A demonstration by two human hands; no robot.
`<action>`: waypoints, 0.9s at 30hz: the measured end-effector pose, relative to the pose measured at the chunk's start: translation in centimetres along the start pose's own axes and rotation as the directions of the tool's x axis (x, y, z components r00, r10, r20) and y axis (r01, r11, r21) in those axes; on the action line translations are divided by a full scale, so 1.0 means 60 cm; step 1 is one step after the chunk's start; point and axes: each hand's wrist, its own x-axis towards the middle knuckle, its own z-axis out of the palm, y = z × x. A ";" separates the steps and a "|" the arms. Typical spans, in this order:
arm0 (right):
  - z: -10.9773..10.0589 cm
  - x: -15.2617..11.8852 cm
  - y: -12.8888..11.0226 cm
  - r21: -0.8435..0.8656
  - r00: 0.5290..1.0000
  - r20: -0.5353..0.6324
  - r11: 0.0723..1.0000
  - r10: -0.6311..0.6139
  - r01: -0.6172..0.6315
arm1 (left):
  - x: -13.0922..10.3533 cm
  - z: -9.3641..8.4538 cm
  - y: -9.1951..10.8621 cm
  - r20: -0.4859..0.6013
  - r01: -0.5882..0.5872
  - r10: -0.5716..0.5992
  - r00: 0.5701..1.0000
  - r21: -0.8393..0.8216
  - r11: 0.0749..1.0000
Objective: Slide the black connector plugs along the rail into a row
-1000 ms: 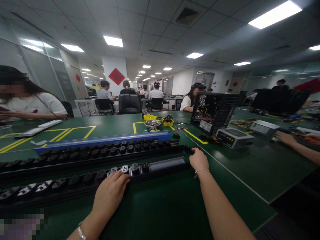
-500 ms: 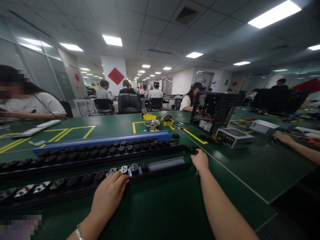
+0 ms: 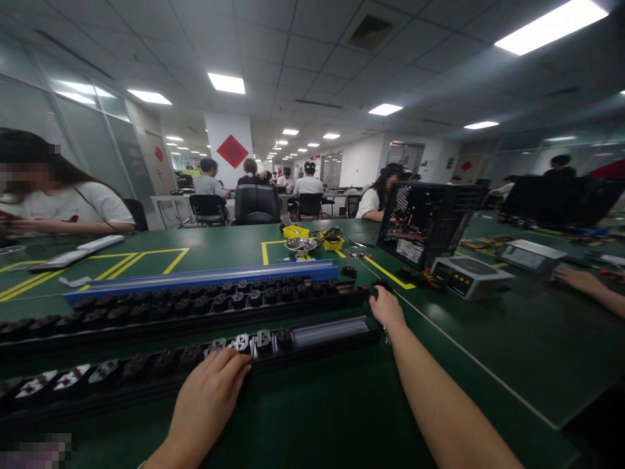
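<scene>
A long black power strip channel [image 3: 312,348] lies nearest to me, with a row of black socket modules [image 3: 263,341] in it and a bare stretch at its right end. My left hand [image 3: 209,394] lies over its front edge with fingers bent round it, partly hiding the modules there. My right hand [image 3: 388,309] is beyond the channel's right end, fingertips closed on a small black socket module [image 3: 382,284] that they partly cover. Another loose module [image 3: 348,271] sits on the table farther back. Behind the near channel, a second filled channel [image 3: 293,307] runs alongside.
A blue channel [image 3: 205,275] lies behind the black ones. Farther back are a metal bowl [image 3: 300,244], a yellow bin [image 3: 295,232], an open computer case [image 3: 424,225] and a power supply [image 3: 471,277]. A co-worker's hand [image 3: 579,280] rests at right; another person [image 3: 73,202] sits at left.
My right hand has moved slightly away from me and to the left, by the small module. My left hand stays on the near channel. The view has shifted a little.
</scene>
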 end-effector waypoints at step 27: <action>-0.041 -0.230 -0.223 0.359 0.830 -0.061 0.764 -0.554 0.536 | 0.003 -0.001 0.007 -0.001 0.006 -0.006 1.000 -0.015 1.000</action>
